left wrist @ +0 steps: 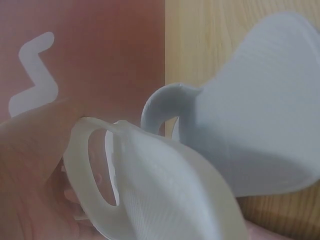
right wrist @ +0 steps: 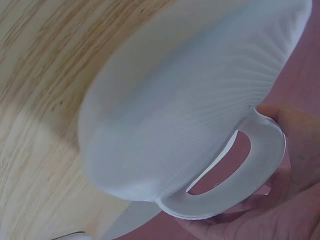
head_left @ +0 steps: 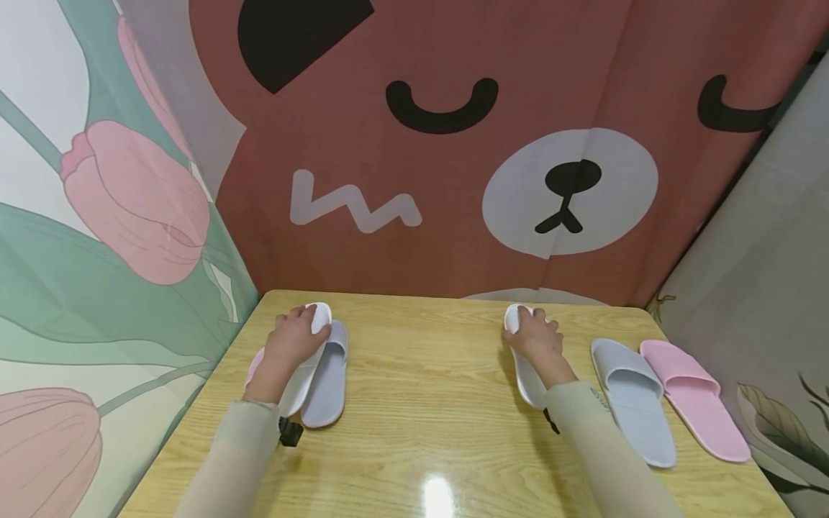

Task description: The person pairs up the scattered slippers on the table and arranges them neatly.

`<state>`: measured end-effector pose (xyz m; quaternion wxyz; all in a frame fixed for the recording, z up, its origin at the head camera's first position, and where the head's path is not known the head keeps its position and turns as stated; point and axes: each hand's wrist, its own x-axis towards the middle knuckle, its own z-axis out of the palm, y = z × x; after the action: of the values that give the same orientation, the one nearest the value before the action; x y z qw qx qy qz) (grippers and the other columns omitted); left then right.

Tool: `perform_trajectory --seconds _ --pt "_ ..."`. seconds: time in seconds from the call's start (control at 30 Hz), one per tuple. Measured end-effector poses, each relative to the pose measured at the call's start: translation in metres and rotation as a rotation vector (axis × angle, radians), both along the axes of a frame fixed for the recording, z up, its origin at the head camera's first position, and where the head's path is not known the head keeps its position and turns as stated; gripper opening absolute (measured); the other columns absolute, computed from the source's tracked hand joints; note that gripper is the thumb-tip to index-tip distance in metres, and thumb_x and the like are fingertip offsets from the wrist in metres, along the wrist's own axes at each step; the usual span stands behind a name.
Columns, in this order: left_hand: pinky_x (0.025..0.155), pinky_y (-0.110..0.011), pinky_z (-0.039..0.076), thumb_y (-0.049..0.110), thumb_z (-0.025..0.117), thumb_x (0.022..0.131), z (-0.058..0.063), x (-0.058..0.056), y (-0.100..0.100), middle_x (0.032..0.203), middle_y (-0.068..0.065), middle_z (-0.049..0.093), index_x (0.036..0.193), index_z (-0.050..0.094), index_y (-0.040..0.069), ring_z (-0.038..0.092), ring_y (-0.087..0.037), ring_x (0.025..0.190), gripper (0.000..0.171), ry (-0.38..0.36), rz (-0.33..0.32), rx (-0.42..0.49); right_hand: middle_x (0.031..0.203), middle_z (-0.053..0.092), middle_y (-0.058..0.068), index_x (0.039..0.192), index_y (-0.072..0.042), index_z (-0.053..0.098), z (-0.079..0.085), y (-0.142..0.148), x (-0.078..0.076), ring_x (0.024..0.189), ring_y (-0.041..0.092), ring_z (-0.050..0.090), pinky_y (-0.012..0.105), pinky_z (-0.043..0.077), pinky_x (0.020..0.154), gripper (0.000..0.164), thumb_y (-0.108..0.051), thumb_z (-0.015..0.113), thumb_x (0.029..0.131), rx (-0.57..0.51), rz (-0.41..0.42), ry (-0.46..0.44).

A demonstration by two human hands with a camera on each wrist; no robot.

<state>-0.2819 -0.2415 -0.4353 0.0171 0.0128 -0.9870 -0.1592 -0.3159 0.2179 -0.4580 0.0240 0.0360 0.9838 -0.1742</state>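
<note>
My left hand (head_left: pixel 293 339) grips a white slipper (head_left: pixel 299 388) by its toe strap, near the far left of the table. Just right of it lies a grey slipper (head_left: pixel 324 392); a pink slipper (head_left: pixel 255 365) peeks out at the left, mostly hidden by the hand and arm. In the left wrist view, the held white slipper (left wrist: pixel 170 190) is beside the grey slipper (left wrist: pixel 260 110). My right hand (head_left: pixel 537 338) holds another white slipper (head_left: pixel 529 381) by the strap, tilted. The right wrist view shows that white slipper (right wrist: pixel 165 125) with fingers around its strap.
Right of my right hand, a grey slipper (head_left: pixel 637 406) and a pink slipper (head_left: pixel 699 406) lie side by side on the wooden table (head_left: pixel 421 381). A bear-print curtain (head_left: pixel 453 165) hangs behind the far edge, and patterned cloths flank both sides.
</note>
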Motion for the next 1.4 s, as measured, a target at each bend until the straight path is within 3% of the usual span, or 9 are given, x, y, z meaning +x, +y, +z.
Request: perform_trajectory --seconds 1.4 --pt "0.097 -0.070 0.042 0.046 0.054 0.099 0.004 -0.007 0.040 0.154 -0.027 0.039 0.153 0.042 0.003 0.037 -0.055 0.135 0.070 0.042 -0.031 -0.002 0.147 0.036 0.034 0.153 -0.005 0.036 -0.001 -0.012 -0.008 0.123 0.060 0.041 0.071 0.041 0.094 0.073 -0.040 0.061 0.095 -0.002 0.012 0.026"
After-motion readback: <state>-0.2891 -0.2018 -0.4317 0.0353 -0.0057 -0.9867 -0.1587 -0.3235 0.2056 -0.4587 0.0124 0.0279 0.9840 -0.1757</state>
